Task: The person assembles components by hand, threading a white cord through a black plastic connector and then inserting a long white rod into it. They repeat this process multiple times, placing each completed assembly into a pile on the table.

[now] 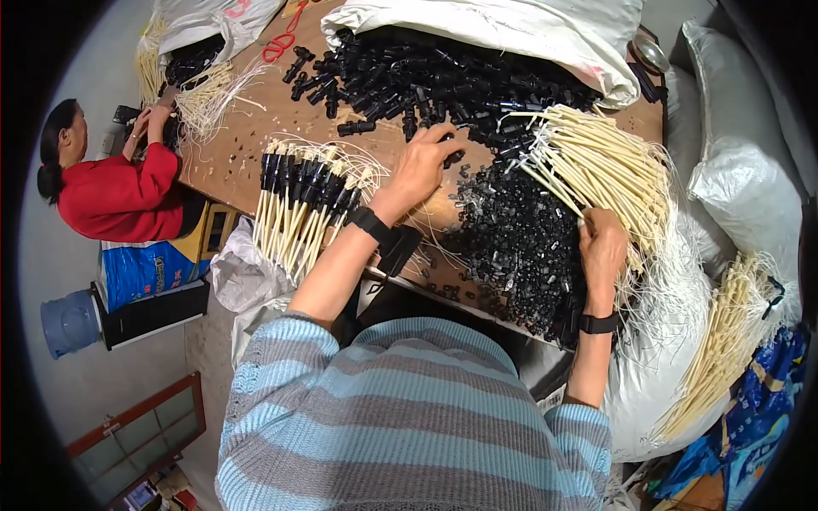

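Observation:
My left hand point(417, 170) reaches to the front edge of a heap of black plastic connectors point(396, 81), its fingers curled round one short black connector point(454, 158). To the right lies a bundle of thin cream tubes point(605, 166) with white strings at their ends. My right hand point(603, 247) is closed at the lower end of one cream tube point(550, 185) that lies along the bundle's left side. Below it spreads a pile of small dark clear-looking pieces point(520, 247). Left of my left forearm, several cream tubes with black connectors point(302, 183) fitted on them lie in a row.
A white woven sack point(503, 30) lies open behind the heap. Red scissors point(279, 47) rest on the wooden table point(226, 145). Another person in a red top point(119, 192) works at the far left. Stuffed white sacks point(750, 162) and more cream tubes point(724, 341) crowd the right side.

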The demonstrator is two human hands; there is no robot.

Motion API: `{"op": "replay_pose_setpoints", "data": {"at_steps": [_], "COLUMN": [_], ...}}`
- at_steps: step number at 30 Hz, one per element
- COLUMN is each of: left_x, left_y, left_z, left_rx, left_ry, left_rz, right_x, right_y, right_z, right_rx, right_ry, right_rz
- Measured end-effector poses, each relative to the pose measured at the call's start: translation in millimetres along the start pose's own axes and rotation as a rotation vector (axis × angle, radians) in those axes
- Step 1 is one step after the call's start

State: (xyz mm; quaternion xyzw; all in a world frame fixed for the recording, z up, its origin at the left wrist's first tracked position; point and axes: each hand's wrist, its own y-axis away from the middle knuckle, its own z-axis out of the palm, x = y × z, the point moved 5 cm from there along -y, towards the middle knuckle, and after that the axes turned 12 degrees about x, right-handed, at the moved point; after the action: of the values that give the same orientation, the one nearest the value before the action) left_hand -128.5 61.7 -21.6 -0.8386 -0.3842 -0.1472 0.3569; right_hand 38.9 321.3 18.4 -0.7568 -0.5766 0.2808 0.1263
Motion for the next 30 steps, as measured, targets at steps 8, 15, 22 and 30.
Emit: {"op": "replay_pose_setpoints", "data": {"at_steps": [8,15,22,30], "left_x": [19.1,9.5,57.1,83.6], "left_y": [1.3,20.1,21.7,43.1], "left_z": [-7.5,-10.8,-16.0,-30.1], "left_rx": [0.019,-0.01,-0.22,0.018], "left_ry": [-0.119,0.18,0.247,0.218], "left_rz": [0.159,-0.018,0.305,0.211], "right_x": [-48.0,-52.6,-81.4,-68.1], "right_y": [14.0,34.9,36.7,28.3], "right_z": [-10.1,-5.9,-5.9,7.0], "right_rx": [-0.075,-0.19,-0.244,-0.161], "right_ry": [-0.244,-0.431,-0.437,-0.7], "right_rz": [-0.004,0.2,-0.009,0.342]}}
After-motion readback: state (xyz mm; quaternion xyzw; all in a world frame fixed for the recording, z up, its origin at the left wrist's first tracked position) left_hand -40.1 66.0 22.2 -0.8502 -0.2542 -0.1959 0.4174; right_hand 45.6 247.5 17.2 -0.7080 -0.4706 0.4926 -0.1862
